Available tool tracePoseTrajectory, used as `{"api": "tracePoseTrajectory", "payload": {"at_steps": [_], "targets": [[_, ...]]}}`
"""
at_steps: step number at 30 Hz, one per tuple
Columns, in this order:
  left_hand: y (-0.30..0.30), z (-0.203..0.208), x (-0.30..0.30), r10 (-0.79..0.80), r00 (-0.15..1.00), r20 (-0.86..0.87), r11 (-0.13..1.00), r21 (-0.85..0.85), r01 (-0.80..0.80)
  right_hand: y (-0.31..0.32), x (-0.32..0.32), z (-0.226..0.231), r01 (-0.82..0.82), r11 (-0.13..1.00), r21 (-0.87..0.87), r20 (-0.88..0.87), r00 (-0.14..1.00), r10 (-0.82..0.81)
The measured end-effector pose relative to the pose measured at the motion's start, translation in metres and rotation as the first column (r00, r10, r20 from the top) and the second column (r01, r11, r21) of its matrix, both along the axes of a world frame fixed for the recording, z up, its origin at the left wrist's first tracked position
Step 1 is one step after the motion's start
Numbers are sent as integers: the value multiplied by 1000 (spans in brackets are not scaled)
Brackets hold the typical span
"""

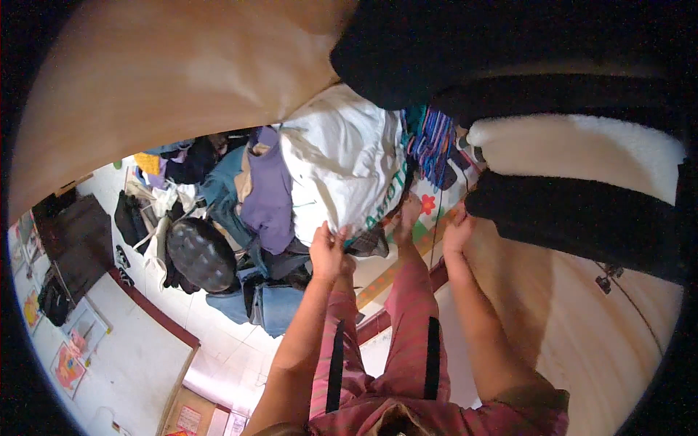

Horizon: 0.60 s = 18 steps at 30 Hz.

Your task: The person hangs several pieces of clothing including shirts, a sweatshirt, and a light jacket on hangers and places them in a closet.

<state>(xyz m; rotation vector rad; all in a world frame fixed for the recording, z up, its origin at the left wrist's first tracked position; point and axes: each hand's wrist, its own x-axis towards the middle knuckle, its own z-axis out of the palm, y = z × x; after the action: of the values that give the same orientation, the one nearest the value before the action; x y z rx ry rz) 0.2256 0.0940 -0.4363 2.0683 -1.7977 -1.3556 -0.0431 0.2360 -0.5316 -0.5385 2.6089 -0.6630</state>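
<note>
A large white cloth with green print along its edge lies over a pile of clothes in front of me. My left hand pinches its near edge, fingers closed on the fabric. My right hand is apart from it on the right, fingers drawn together beside a dark hanging shape; whatever they hold, if anything, is hidden. A purple garment lies against the cloth's left side. Beyond its right side hangs a blue and purple striped fringed cloth.
Blue jeans, a black rounded quilted object and other clothes spread to the left. Under my bare feet is a patterned mat with a red flower. Black bands and a white fleecy strip block the upper right.
</note>
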Motion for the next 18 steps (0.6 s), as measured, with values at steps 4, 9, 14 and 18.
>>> {"api": "tracePoseTrajectory", "payload": {"at_steps": [4,9,14,18], "targets": [[-7,26,9,-108,987,-117,988,-126,93,19,37,59,158,864,-478,46,987,-154],[-70,-47,39,41,943,329,924,-372,89,21,40,120,605,728,-322,555,743,-372],[-117,-100,54,36,893,448,977,-205,64,17,25,137,486,865,122,748,527,-402],[-102,-99,83,93,920,381,990,-132,-46,20,36,150,310,944,116,731,617,-292]]}}
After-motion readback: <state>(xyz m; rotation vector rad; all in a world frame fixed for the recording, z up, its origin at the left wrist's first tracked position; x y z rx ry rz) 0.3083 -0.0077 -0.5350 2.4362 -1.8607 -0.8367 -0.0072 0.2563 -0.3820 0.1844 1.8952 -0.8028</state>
